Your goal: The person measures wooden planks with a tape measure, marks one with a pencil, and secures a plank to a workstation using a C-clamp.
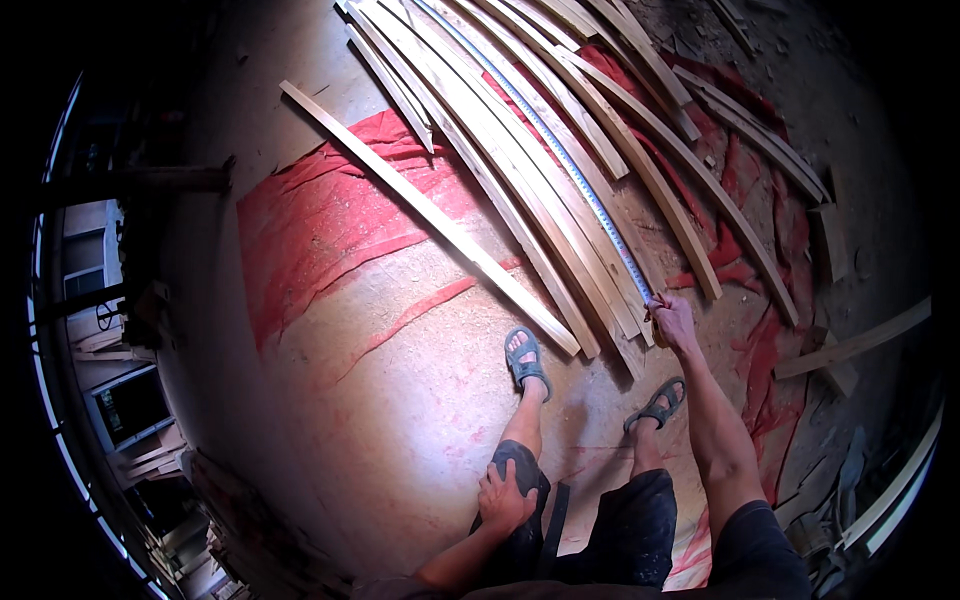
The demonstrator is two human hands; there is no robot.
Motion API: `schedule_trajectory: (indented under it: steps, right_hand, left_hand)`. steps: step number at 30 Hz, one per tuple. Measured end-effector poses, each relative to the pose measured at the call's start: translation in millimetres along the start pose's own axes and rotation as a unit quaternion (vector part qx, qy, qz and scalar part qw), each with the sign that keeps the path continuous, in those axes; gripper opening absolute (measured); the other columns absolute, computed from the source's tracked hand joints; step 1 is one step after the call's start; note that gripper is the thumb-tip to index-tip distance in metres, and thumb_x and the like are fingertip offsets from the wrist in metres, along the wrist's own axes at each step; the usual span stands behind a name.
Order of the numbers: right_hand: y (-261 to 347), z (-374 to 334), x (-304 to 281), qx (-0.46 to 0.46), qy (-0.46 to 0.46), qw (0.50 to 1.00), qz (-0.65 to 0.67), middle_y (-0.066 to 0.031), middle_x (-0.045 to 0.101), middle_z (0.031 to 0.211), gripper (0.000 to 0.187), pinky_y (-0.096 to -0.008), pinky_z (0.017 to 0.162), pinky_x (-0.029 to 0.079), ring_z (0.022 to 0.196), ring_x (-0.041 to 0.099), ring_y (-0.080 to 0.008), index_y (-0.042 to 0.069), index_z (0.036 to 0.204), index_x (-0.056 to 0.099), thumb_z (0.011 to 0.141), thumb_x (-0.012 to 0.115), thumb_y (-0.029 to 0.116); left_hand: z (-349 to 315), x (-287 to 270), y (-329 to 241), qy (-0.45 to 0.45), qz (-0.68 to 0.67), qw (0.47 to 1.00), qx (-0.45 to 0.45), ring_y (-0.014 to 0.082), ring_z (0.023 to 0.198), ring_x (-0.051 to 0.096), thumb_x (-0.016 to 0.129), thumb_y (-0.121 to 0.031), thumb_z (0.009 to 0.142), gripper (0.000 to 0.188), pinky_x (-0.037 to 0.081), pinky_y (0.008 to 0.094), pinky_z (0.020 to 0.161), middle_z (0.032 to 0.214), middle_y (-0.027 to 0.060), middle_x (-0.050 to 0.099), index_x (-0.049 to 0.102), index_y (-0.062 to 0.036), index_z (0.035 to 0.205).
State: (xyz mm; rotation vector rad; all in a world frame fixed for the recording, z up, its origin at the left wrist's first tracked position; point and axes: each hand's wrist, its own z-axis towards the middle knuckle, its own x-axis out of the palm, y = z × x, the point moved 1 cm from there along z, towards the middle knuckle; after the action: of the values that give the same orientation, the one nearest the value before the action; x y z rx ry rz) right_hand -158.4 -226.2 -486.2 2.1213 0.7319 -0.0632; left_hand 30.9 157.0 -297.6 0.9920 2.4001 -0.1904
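Observation:
A pale blue-white tape measure [572, 172] lies stretched lengthwise over a row of long wooden boards [505, 165] on the floor. My right hand [674, 324] is closed on the near end of that tape, just above the board ends. What sits inside the fist is mostly hidden. My left hand [506, 497] rests on my left knee with its fingers spread, holding nothing. To the left of the row, a single narrow wooden strip [430, 218] lies at a slant, its near end close to the other boards.
Crumpled red sheeting [330, 220] lies under the boards and continues to the right. My sandalled feet stand right by the near board ends. More timber [860, 340] lies at the right, with scraps farther off. Wood pieces and a dark-panelled frame [133, 405] are at the left.

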Motion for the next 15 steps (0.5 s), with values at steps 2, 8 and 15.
schedule_trajectory:
  steps: [2, 8, 15]
  right_hand:
    - [11.0, -0.5, 0.5, 0.001, 0.001, 1.0, 0.013, 0.0034, 0.055, 0.063, 0.025, -0.0276, 0.054, 0.037, 0.057, 0.049, -0.0074, 0.002, 0.074, 0.068, 0.092, 0.063, 0.019]
    - [29.5, 3.8, -1.3, -0.023, -0.008, 1.0, 0.003, -0.0006, 0.055, 0.058, 0.03, -0.0316, 0.054, 0.04, 0.058, 0.052, -0.0095, 0.002, 0.071, 0.067, 0.092, 0.065, 0.023]
    - [22.9, 2.9, -0.1, -0.044, -0.016, 0.998, -0.034, -0.0022, 0.056, 0.059, 0.028, -0.0334, 0.056, 0.042, 0.058, 0.053, -0.0106, 0.001, 0.073, 0.067, 0.092, 0.066, 0.022]
  left_hand:
    - [0.4, 0.0, -0.5, 0.001, 0.005, 1.0, 0.0, 0.049, 0.131, 0.043, 0.074, -0.043, 0.083, 0.084, 0.044, 0.0536, 0.105, 0.15, 0.0279, 0.035, 0.037, -0.012, 0.152]
    - [-0.1, -3.2, -2.6, -0.002, 0.013, 1.0, 0.0, 0.0496, 0.13, 0.045, 0.074, -0.043, 0.082, 0.085, 0.046, 0.053, 0.103, 0.149, 0.0276, 0.036, 0.037, -0.0122, 0.152]
    - [0.1, -1.1, -1.6, -0.007, 0.015, 1.0, -0.001, 0.0499, 0.13, 0.044, 0.075, -0.043, 0.082, 0.084, 0.046, 0.0535, 0.103, 0.148, 0.0279, 0.037, 0.037, -0.0125, 0.151]
